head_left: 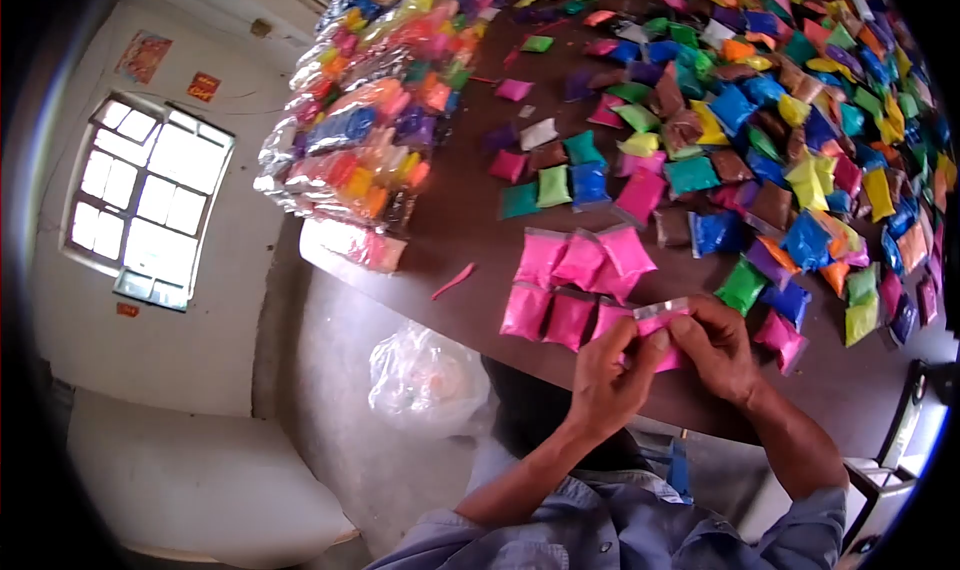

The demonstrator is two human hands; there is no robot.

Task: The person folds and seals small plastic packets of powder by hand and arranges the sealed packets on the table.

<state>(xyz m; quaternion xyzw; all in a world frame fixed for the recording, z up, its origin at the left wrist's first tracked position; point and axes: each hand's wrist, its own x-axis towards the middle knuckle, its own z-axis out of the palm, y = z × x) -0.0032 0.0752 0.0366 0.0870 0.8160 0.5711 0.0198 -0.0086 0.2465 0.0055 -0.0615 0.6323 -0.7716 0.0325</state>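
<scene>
Small glossy pink plastic packet w/ clear strip along its top [658,322] is held up btwn both hands, just over the near edge of the dark brown table [440,240]. L hand [612,382] pinches its left side, thumb & fingertips pressed together; R hand [722,350] pinches the right side, fingers curled in. Just beyond the L hand, near the same edge, pink packets [541,258] lie flat in two rows, some overlapping. A thin pink strip [453,281] lies left of them, toward the table's near-left corner. Big spread of small multicolour packets [735,110] covers the far & right parts, to the right edge. Clear bags full of coloured packets [350,130] are piled along the left edge. Whitish see-through plastic bag [425,380] sits on the floor below the near edge.
</scene>
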